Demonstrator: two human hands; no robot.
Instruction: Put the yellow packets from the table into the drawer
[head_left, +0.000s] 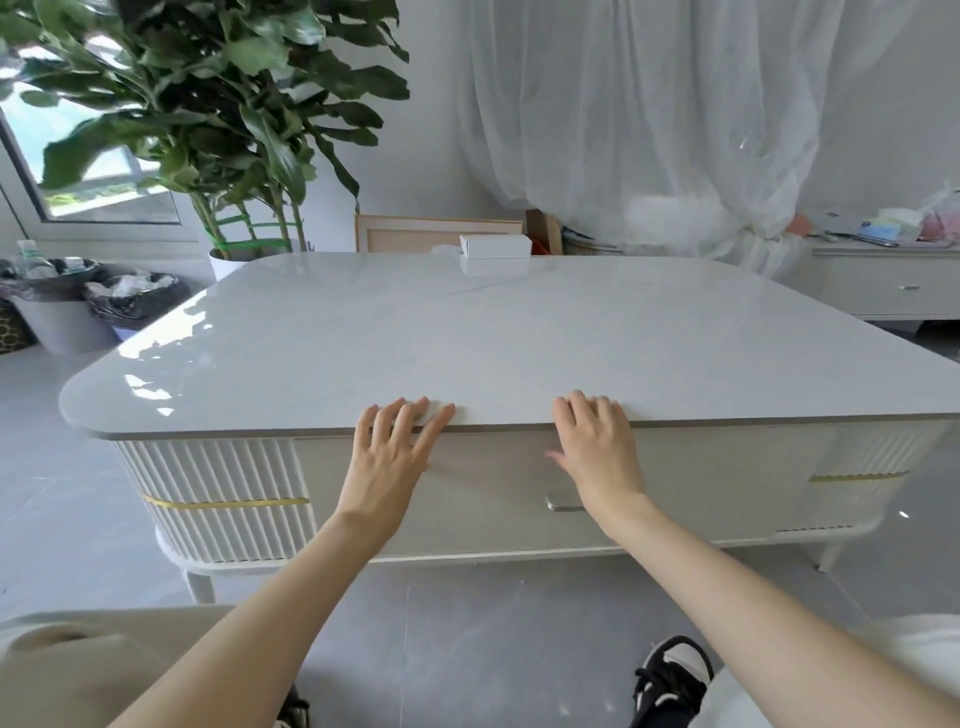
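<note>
A low white table with a glossy top fills the middle of the view. Its drawer in the front face is closed, with a metal handle near the centre. No yellow packets show anywhere on the tabletop. My left hand lies flat against the drawer front, its fingertips over the table's front edge. My right hand rests the same way to the right, just above the handle. Both hands are spread and hold nothing.
A small white box sits at the table's far edge. A large potted plant stands at the back left beside bins with black bags. A white sideboard with clutter stands at the right. My shoe is on the grey floor.
</note>
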